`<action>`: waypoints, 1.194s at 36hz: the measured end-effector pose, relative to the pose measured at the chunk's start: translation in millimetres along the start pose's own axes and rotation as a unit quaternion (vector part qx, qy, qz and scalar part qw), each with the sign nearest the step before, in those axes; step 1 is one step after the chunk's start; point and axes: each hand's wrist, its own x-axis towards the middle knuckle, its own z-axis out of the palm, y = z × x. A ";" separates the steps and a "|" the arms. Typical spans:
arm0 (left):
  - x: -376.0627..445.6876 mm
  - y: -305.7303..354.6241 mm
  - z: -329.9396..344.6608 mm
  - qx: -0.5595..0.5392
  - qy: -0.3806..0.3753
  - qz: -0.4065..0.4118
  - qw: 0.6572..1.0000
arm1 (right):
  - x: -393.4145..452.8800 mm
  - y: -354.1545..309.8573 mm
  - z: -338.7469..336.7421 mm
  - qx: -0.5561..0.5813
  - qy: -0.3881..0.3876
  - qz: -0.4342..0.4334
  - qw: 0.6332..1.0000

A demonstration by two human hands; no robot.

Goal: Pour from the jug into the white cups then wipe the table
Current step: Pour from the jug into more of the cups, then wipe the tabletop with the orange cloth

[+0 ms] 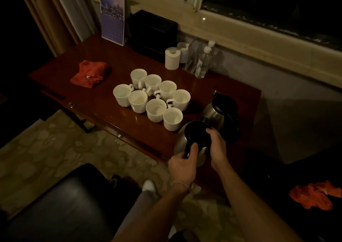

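Jug: round steel jug with a black lid (pixel 187 143) stands upright at the near right edge of the dark red wooden table (pixel 96 101), handle toward the person, just beside the nearest cup.
Left hand (pixel 183 163): fingers curled round the black handle.
Right hand (pixel 218 149): fingers resting on the lid, curled over its rim.
Cups: eight white cups (pixel 151 95) clustered mid-table, upright.
Cloth: crumpled red cloth (pixel 90 73) at the far left, well apart.
Second jug: steel jug (pixel 220 110) just behind.

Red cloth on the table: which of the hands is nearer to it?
Left. The left hand grips the near jug's handle, on the side toward the red cloth; the right hand rests on the jug's lid, farther away.
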 end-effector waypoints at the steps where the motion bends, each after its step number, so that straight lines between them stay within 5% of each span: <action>1: 1.5 -1.7 0.2 -0.007 0.001 -0.004 1.000 | 2.7 0.6 0.8 0.001 -0.002 -0.007 1.000; 14: 16.9 -1.0 -2.2 -0.013 -0.034 -0.030 0.999 | 17.7 12.6 8.1 -0.058 0.043 -0.048 0.996; 20: 21.5 3.0 -14.0 0.096 -0.068 0.043 0.992 | 6.0 18.2 6.6 -0.129 0.050 -0.067 0.988; 23: 34.5 3.4 -28.5 0.237 -0.118 0.161 0.951 | -4.9 22.3 0.6 -0.182 0.048 -0.111 0.976; 28: 65.8 17.2 -57.8 0.451 -0.169 0.371 0.794 | -18.8 20.1 -11.0 -0.237 0.033 -0.150 0.959; 35: 96.0 45.5 -96.2 0.605 -0.126 0.389 0.683 | -32.7 -0.8 -12.2 -0.357 0.023 -0.212 0.910; 38: 101.8 56.4 -112.4 0.642 -0.128 0.354 0.668 | -35.1 -8.8 -1.1 -0.446 0.016 -0.285 0.849; 43: 109.9 69.7 -134.7 0.649 -0.105 0.308 0.688 | -32.2 -27.3 38.7 -0.579 -0.046 -0.330 0.744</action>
